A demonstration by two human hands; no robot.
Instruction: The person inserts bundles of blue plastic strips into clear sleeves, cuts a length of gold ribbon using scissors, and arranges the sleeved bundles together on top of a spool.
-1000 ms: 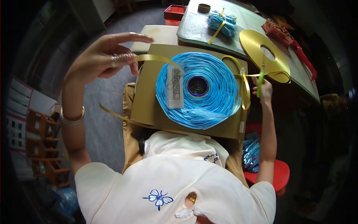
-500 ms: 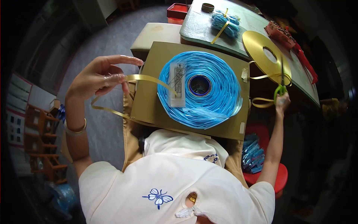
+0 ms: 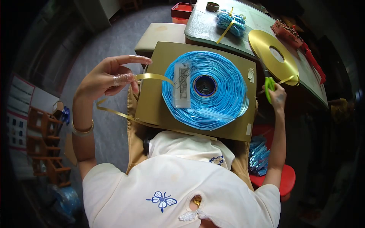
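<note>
My left hand point(image 3: 110, 78) pinches a yellow ribbon point(image 3: 152, 76) between thumb and fingers, left of a large blue coil point(image 3: 224, 83) on a brown cardboard box point(image 3: 152, 102). One end of the ribbon lies at the clear label point(image 3: 182, 85) on the coil; more of it loops below my hand to the box's lower left edge. My right hand point(image 3: 278, 97) is closed on green-handled scissors point(image 3: 269, 90), right of the box. A short yellow strip runs from there to the big yellow ribbon roll point(image 3: 262, 43) on the table.
On the glass-topped table point(image 3: 199, 22) are a tied blue bundle point(image 3: 232, 24), a brown ring point(image 3: 212, 6) and a red patterned item point(image 3: 287, 33). Blue packets point(image 3: 258, 155) lie on a red stool point(image 3: 288, 178). Wooden shelving point(image 3: 47, 140) stands at the left.
My right hand has moved up and left with the scissors, nearer the box. The ribbon loop beside it no longer shows. My left hand has shifted slightly right, still pinching the ribbon.
</note>
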